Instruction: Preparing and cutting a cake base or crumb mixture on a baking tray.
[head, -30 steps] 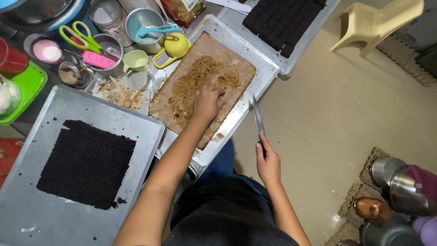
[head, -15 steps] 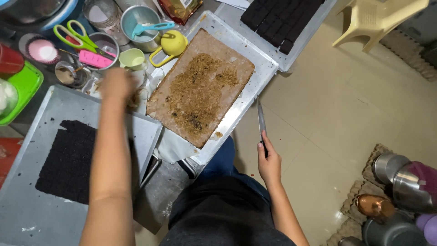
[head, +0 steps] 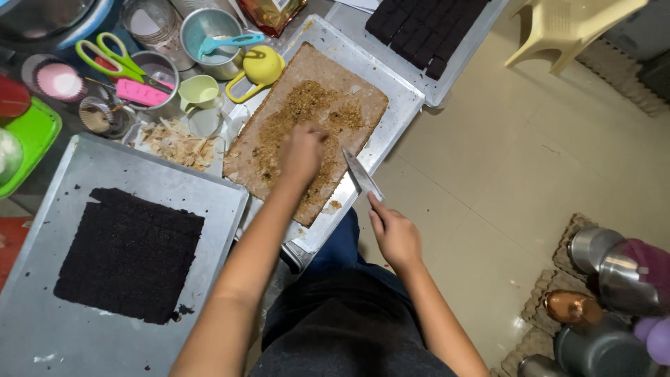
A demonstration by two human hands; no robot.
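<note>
My left hand (head: 301,152) rests fingers-down on a brown board (head: 279,98) strewn with crumbs, which lies in a metal tray (head: 391,132). Whether the fingers hold crumbs I cannot tell. My right hand (head: 394,234) grips a knife (head: 361,174) by the handle, its blade pointing up-left over the tray's near edge, just right of my left hand. A dark square cake slab (head: 129,255) lies on a second metal tray (head: 42,328) at lower left.
Behind the board stand a yellow measuring cup (head: 262,66), a metal cup with a blue spoon (head: 209,38), green scissors (head: 112,59) and cupcake liners (head: 59,80). Another tray of cut dark squares (head: 426,31) sits at top. Metal flasks (head: 607,279) stand on the tiled floor, right.
My left hand swung from the board to the upper left cups and has come back onto the board. My right hand raised the knife closer to the tray edge.
</note>
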